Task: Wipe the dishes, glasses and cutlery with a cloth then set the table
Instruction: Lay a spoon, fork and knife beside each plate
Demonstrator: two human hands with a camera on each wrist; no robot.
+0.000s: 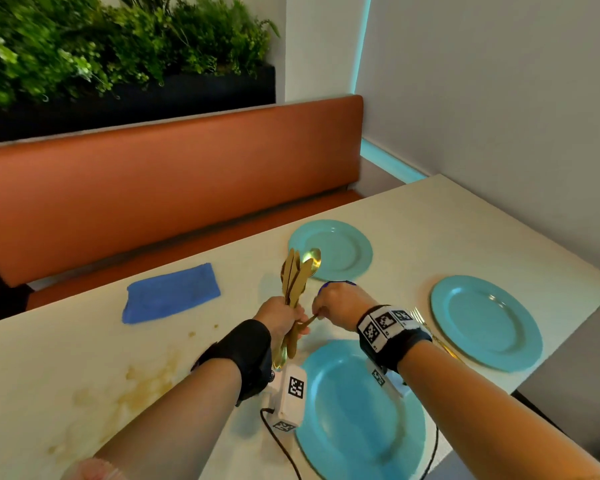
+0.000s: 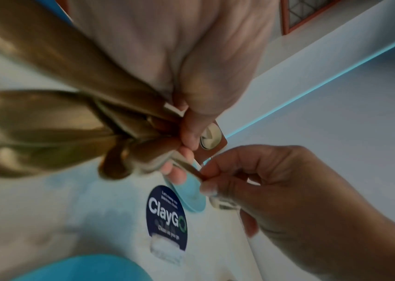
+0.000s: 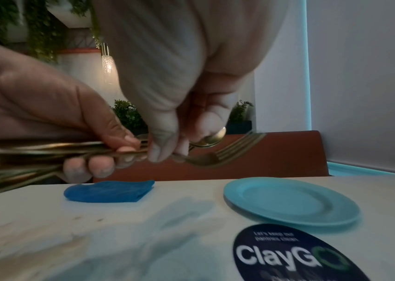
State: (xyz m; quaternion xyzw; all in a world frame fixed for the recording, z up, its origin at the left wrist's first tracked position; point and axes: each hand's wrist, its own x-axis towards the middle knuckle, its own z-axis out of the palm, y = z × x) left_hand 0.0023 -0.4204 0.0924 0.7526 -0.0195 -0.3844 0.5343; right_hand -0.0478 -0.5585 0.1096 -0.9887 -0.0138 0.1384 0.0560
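While the left hand (image 1: 280,315) clenches a bundle of gold cutlery (image 1: 297,273) above the worktop (image 1: 84,358), the right hand (image 1: 338,304) pinches one piece's handle end; the blue cloth (image 1: 171,293) lies folded nearby.

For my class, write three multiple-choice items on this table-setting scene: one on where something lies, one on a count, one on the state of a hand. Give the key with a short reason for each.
1. Where does the blue cloth lie?
A. On a plate
B. Flat on the table, apart from both hands
C. In the right hand

2. How many turquoise plates are on the table in the head view?
A. One
B. Two
C. Three

3. What is the left hand doing?
A. Gripping a bundle of gold cutlery
B. Resting flat on the table
C. Holding the cloth

Key: 1 B, the cloth lies folded on the tabletop with no hand on it. 2 C, the far plate, the right plate and the near plate show. 3 A, its fingers curl round the handles while the right hand pinches one piece.
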